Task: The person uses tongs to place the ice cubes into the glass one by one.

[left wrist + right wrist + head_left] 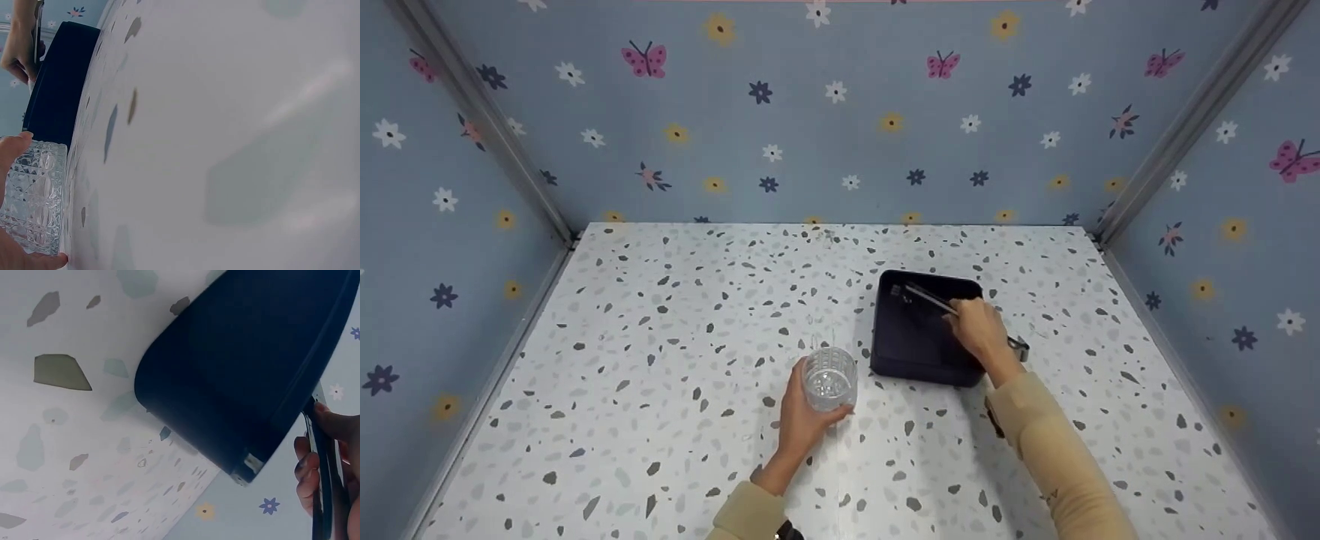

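A clear, patterned glass [829, 379] stands on the table, and my left hand [801, 421] curls round its near left side. In the left wrist view, the thumb and fingers lie against the cut pattern of the glass [36, 197]. My right hand [981, 330] grips metal tongs [934, 298] over a dark rectangular tray [919, 373]. The tips of the tongs reach down inside the tray's far left part, beside small shiny bits [895, 290] too small to make out. In the right wrist view, the fingers wrap round the tongs [323, 478] above the tray's rim.
The table [660, 360] is white with grey speckles. Blue walls [840, 142] printed with flowers and butterflies enclose its back and both sides. The tray stands to the right of the glass, a short gap between them.
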Action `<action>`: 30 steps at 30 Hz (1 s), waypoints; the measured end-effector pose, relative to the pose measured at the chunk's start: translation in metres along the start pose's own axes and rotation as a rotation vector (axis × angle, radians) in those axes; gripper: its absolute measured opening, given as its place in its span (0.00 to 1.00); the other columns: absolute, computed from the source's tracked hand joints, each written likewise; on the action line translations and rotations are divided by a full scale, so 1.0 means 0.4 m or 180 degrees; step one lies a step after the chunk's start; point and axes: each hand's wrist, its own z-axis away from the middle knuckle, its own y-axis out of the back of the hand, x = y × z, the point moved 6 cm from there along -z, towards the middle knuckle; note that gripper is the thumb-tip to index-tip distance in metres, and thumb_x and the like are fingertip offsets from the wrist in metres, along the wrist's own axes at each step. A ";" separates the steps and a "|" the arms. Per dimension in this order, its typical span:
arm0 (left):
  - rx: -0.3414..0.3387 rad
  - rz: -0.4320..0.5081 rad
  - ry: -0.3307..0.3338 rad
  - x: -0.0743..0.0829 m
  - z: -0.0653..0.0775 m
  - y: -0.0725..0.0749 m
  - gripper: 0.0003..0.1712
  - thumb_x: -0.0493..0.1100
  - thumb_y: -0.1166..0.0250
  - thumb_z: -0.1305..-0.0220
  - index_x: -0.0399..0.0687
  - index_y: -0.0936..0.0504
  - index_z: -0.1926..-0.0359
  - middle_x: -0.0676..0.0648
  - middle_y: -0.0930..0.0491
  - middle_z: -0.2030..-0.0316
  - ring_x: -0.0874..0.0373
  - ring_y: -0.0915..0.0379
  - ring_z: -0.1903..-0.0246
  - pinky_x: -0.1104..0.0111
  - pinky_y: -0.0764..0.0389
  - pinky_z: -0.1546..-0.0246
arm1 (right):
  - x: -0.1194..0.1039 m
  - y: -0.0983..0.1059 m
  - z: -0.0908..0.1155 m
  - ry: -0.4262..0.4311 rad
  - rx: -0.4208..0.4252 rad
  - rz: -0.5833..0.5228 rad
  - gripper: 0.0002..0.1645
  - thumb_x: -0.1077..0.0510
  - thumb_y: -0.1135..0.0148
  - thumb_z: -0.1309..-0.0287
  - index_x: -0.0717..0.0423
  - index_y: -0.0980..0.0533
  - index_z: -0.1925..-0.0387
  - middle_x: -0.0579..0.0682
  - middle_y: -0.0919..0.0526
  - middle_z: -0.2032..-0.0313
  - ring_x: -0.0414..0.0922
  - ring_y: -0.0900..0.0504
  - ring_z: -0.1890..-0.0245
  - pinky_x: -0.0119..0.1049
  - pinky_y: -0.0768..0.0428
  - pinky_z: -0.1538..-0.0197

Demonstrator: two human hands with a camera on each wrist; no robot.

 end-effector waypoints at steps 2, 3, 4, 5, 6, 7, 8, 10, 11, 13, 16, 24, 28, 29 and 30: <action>0.0006 -0.0005 0.0006 -0.001 -0.001 0.000 0.59 0.45 0.22 0.74 0.37 0.43 0.39 0.39 0.35 0.44 0.46 0.40 0.44 0.60 0.41 0.40 | -0.003 0.007 0.006 0.0048 0.0021 -0.0007 0.06 0.60 0.38 0.50 0.61 0.21 0.70 0.59 0.20 0.76 0.58 0.22 0.75 0.51 0.24 0.72; 0.0007 -0.0011 0.0007 -0.001 -0.001 0.001 0.59 0.45 0.22 0.75 0.37 0.43 0.39 0.39 0.35 0.44 0.46 0.40 0.44 0.60 0.40 0.40 | -0.005 0.010 0.009 0.0065 0.0030 0.0001 0.07 0.60 0.38 0.50 0.61 0.21 0.69 0.59 0.20 0.75 0.58 0.22 0.74 0.51 0.23 0.72; 0.0008 -0.0014 0.0009 -0.001 -0.002 0.001 0.59 0.45 0.22 0.75 0.37 0.43 0.39 0.39 0.35 0.44 0.47 0.39 0.44 0.60 0.40 0.40 | -0.006 0.014 0.013 0.0083 0.0038 0.0010 0.09 0.59 0.38 0.50 0.61 0.21 0.67 0.60 0.19 0.74 0.58 0.22 0.73 0.51 0.23 0.71; 0.0010 -0.0013 0.0008 0.000 -0.002 0.001 0.59 0.45 0.22 0.75 0.37 0.43 0.39 0.39 0.35 0.44 0.47 0.39 0.44 0.60 0.40 0.40 | -0.008 0.018 0.016 0.0102 0.0048 0.0012 0.10 0.59 0.38 0.50 0.61 0.21 0.66 0.60 0.19 0.73 0.58 0.22 0.73 0.51 0.23 0.70; 0.0013 -0.0014 0.0012 0.000 -0.003 0.001 0.59 0.45 0.22 0.75 0.37 0.43 0.39 0.40 0.35 0.44 0.47 0.39 0.44 0.60 0.40 0.40 | -0.010 0.022 0.020 0.0115 0.0060 0.0009 0.11 0.59 0.38 0.50 0.61 0.21 0.65 0.61 0.19 0.73 0.59 0.22 0.72 0.51 0.23 0.70; 0.0017 -0.0006 0.0015 0.000 -0.003 0.002 0.59 0.45 0.22 0.75 0.37 0.43 0.39 0.40 0.35 0.44 0.47 0.39 0.44 0.60 0.40 0.40 | -0.013 0.027 0.023 0.0131 0.0074 -0.0003 0.11 0.58 0.38 0.50 0.61 0.21 0.64 0.61 0.19 0.72 0.59 0.22 0.72 0.51 0.23 0.70; 0.0023 0.0003 0.0015 0.000 -0.004 0.002 0.59 0.45 0.22 0.75 0.38 0.43 0.39 0.40 0.34 0.44 0.47 0.39 0.44 0.60 0.40 0.40 | -0.016 0.032 0.027 0.0143 0.0097 -0.0016 0.11 0.58 0.38 0.50 0.61 0.21 0.64 0.61 0.19 0.72 0.59 0.22 0.72 0.52 0.23 0.70; 0.0029 0.0020 0.0021 0.000 -0.004 0.002 0.59 0.45 0.22 0.75 0.38 0.43 0.39 0.40 0.34 0.44 0.47 0.39 0.44 0.60 0.40 0.40 | -0.024 0.041 0.036 0.0185 0.0153 -0.0036 0.12 0.58 0.37 0.51 0.60 0.21 0.64 0.60 0.19 0.73 0.58 0.22 0.73 0.52 0.24 0.70; 0.0031 0.0021 0.0024 0.000 -0.003 0.002 0.59 0.45 0.22 0.75 0.38 0.42 0.39 0.40 0.34 0.44 0.47 0.39 0.44 0.60 0.40 0.40 | -0.028 0.046 0.040 0.0205 0.0179 -0.0045 0.11 0.58 0.37 0.51 0.60 0.20 0.65 0.60 0.19 0.74 0.58 0.22 0.73 0.52 0.24 0.71; 0.0027 0.0039 0.0037 0.000 -0.001 0.001 0.59 0.45 0.22 0.76 0.39 0.42 0.39 0.40 0.34 0.44 0.47 0.39 0.44 0.60 0.40 0.40 | -0.038 0.054 0.051 0.0251 0.0222 -0.0065 0.12 0.57 0.36 0.51 0.60 0.20 0.64 0.59 0.19 0.74 0.57 0.22 0.74 0.51 0.24 0.71; 0.0017 0.0031 0.0055 -0.001 0.005 0.000 0.59 0.45 0.22 0.75 0.39 0.43 0.39 0.40 0.35 0.44 0.47 0.39 0.44 0.59 0.40 0.40 | -0.053 0.064 0.067 0.0297 0.0261 -0.0095 0.13 0.56 0.36 0.51 0.58 0.20 0.63 0.58 0.19 0.75 0.56 0.22 0.76 0.50 0.24 0.74; 0.0009 -0.0020 0.0019 -0.004 0.008 -0.002 0.59 0.46 0.22 0.74 0.38 0.43 0.39 0.41 0.35 0.43 0.48 0.40 0.44 0.60 0.40 0.40 | -0.094 0.096 0.101 0.0503 0.0373 -0.0211 0.12 0.57 0.36 0.52 0.57 0.21 0.64 0.54 0.20 0.80 0.50 0.24 0.82 0.45 0.24 0.79; 0.0021 -0.0040 0.0003 -0.003 0.003 -0.001 0.58 0.46 0.22 0.73 0.38 0.43 0.39 0.40 0.35 0.43 0.47 0.40 0.44 0.60 0.40 0.41 | -0.111 0.115 0.112 0.0580 0.0428 -0.0271 0.09 0.58 0.35 0.53 0.55 0.22 0.66 0.51 0.22 0.82 0.48 0.26 0.84 0.43 0.26 0.80; 0.0028 -0.0043 -0.0004 -0.002 0.002 0.000 0.58 0.46 0.22 0.74 0.38 0.43 0.39 0.39 0.35 0.43 0.46 0.39 0.44 0.59 0.40 0.41 | -0.114 0.119 0.114 0.0586 0.0433 -0.0286 0.09 0.57 0.35 0.53 0.54 0.22 0.67 0.50 0.21 0.81 0.47 0.26 0.84 0.43 0.26 0.80; 0.0033 -0.0042 -0.0002 -0.001 0.002 0.000 0.58 0.46 0.22 0.74 0.38 0.43 0.39 0.39 0.35 0.43 0.46 0.39 0.44 0.59 0.40 0.41 | -0.119 0.123 0.117 0.0591 0.0438 -0.0304 0.09 0.57 0.35 0.53 0.54 0.22 0.67 0.50 0.21 0.81 0.47 0.26 0.84 0.42 0.26 0.80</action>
